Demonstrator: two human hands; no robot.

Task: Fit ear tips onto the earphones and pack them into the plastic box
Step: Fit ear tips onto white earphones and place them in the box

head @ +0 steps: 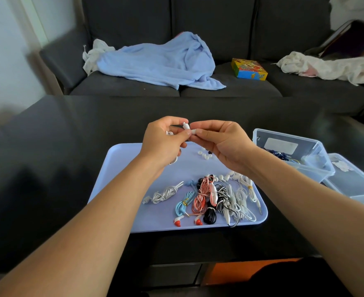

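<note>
- My left hand (166, 138) pinches a white earbud (185, 126), its nozzle pointing right toward the ear tip (194, 131) pinched in my right hand (217, 142); they nearly touch above the tray's (123, 168) far edge.
- Loose ear tips (204, 154) lie near that far edge; bundled earphones (209, 198) crowd the near right corner.
- The plastic box (292, 155), right of the tray, holds a dark-blue earphone bundle.

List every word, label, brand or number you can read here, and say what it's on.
None can be read.
Colourful box on the sofa: printed artwork, lettering too blurred.
Plastic box: white label on it, no legible text.
</note>
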